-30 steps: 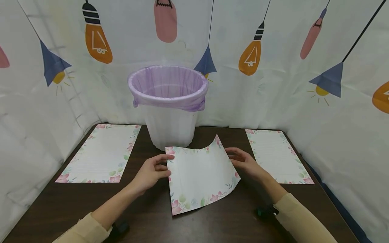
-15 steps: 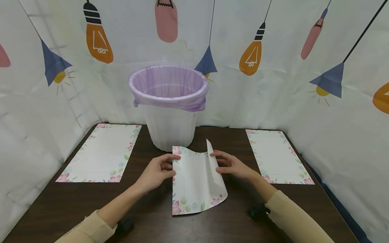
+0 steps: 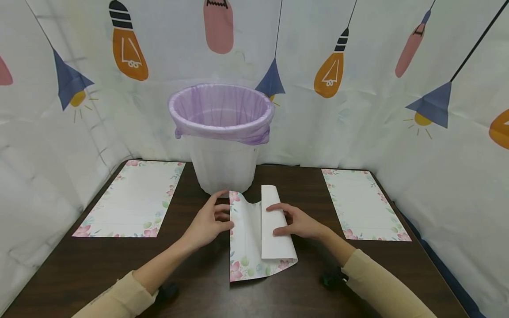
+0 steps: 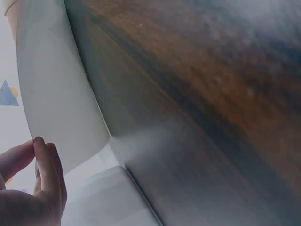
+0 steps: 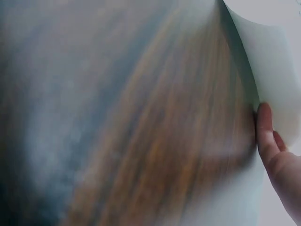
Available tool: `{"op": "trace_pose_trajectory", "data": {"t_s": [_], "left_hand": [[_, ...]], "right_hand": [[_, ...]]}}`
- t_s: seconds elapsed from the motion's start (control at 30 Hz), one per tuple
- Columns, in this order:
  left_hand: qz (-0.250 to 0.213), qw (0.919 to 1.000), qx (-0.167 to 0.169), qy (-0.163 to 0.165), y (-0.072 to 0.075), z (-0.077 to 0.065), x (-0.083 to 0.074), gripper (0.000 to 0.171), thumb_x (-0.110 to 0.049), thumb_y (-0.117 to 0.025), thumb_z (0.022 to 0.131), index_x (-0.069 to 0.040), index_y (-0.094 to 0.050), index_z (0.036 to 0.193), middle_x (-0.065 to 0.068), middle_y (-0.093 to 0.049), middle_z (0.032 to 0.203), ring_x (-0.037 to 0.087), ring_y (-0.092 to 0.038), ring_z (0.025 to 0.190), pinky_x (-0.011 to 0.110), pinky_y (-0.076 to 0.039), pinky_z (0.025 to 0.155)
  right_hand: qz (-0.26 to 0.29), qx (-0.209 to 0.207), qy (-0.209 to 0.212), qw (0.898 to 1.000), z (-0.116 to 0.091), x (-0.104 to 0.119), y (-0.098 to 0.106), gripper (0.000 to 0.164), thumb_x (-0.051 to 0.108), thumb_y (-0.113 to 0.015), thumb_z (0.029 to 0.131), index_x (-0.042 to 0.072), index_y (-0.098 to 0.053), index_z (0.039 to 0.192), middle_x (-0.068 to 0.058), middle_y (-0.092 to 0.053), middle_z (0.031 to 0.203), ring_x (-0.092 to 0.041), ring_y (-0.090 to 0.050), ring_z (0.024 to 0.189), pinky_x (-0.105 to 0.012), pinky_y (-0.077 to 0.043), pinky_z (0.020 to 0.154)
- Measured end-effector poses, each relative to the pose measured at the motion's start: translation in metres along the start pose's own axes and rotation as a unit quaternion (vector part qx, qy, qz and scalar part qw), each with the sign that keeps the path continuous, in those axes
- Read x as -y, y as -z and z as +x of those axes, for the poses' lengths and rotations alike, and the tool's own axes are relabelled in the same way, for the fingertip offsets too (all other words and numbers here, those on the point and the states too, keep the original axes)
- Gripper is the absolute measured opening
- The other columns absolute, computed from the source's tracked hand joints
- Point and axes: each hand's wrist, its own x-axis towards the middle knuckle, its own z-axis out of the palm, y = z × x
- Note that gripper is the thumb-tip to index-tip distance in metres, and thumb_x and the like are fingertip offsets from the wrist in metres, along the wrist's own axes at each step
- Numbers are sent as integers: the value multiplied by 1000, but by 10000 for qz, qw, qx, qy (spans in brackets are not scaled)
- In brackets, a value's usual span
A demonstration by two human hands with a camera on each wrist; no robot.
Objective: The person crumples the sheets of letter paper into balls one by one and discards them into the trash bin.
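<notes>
A sheet of paper with a printed floral border (image 3: 246,247) is held up off the table in the head view. Its right part is folded over toward the left, so a plain white flap (image 3: 274,245) shows. My left hand (image 3: 210,223) pinches the sheet's left edge; in the left wrist view, thumb and fingertips (image 4: 40,146) meet at the paper's rim. My right hand (image 3: 296,221) grips the folded side, with fingertips and thumb bent over the flap. In the right wrist view, a finger (image 5: 265,117) lies along the curved paper.
A white bin (image 3: 222,163) with a purple liner (image 3: 220,128) stands behind the sheet. Matching floral sheets lie at the left (image 3: 133,201) and right (image 3: 366,205) of the dark wooden table (image 3: 191,282). A printed curtain (image 3: 381,123) surrounds the table.
The sheet's right side, curved up earlier, has been turned over leftward into a flap. My right hand has moved left with it. The left hand has shifted slightly right.
</notes>
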Motion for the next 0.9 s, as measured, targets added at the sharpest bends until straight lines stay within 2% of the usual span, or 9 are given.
{"op": "trace_pose_trajectory", "data": {"t_s": [0.13,0.23,0.37,0.47,0.6,0.67,0.77,0.83,0.9], "left_hand": [[-243,9995,138,-129,-1,2,2,59,5,-72,91,-1,-47,144,19,-66,128,29,-68,105,32,-56,87],[-347,9982,347,-341,-2,3,2,47,2,-71,95,-1,-54,139,21,-62,133,32,-66,112,32,-55,91],[-303,9970,498,-501,-6,4,1,40,-4,-69,99,-1,-57,137,23,-57,138,33,-61,122,33,-53,97],[-680,9950,543,-485,-7,4,1,36,-7,-61,104,1,-55,139,26,-54,140,37,-57,127,36,-52,99],[-1161,9914,545,-266,-5,7,3,35,0,-49,107,4,-51,142,26,-50,144,40,-53,131,38,-51,101],[-1121,9927,444,-54,-2,8,6,37,4,-51,105,5,-52,141,23,-53,141,37,-57,127,36,-52,100],[-1242,9914,312,267,0,9,12,40,5,-58,99,9,-52,139,17,-61,129,27,-61,115,31,-53,93],[-1558,9864,308,415,0,8,14,36,2,-60,99,12,-53,133,12,-65,116,21,-62,105,30,-54,87],[-1856,9811,370,414,-1,6,13,33,-1,-60,100,13,-51,128,8,-65,109,17,-61,101,32,-55,84]], "right_hand": [[-171,-147,0,9997,0,2,-4,62,21,-81,91,26,-52,146,-9,-45,143,-30,-58,114,-39,-58,85],[-108,-245,91,9996,0,3,-7,63,19,-80,92,25,-50,147,-10,-43,144,-32,-59,114,-38,-59,84],[190,-432,328,9983,0,10,-10,65,12,-79,92,21,-49,149,-12,-41,145,-35,-59,116,-41,-60,83],[375,-605,496,9962,0,17,-10,65,9,-79,92,19,-48,149,-14,-40,145,-37,-58,116,-42,-60,83],[612,-889,717,9916,1,24,-8,67,7,-79,92,16,-47,150,-18,-42,144,-39,-61,112,-44,-61,80],[730,-1024,837,9885,2,26,-7,66,6,-79,92,15,-48,150,-19,-43,142,-38,-63,109,-46,-61,78],[822,-1172,986,9848,3,26,-6,62,5,-76,94,13,-48,149,-20,-45,139,-36,-66,104,-46,-61,76],[784,-1273,1054,9831,3,25,-6,58,5,-73,96,11,-49,148,-20,-46,138,-35,-67,101,-45,-61,75],[669,-1424,1111,9813,3,24,-7,53,5,-70,98,10,-51,147,-20,-46,138,-33,-68,98,-44,-62,74]]}}
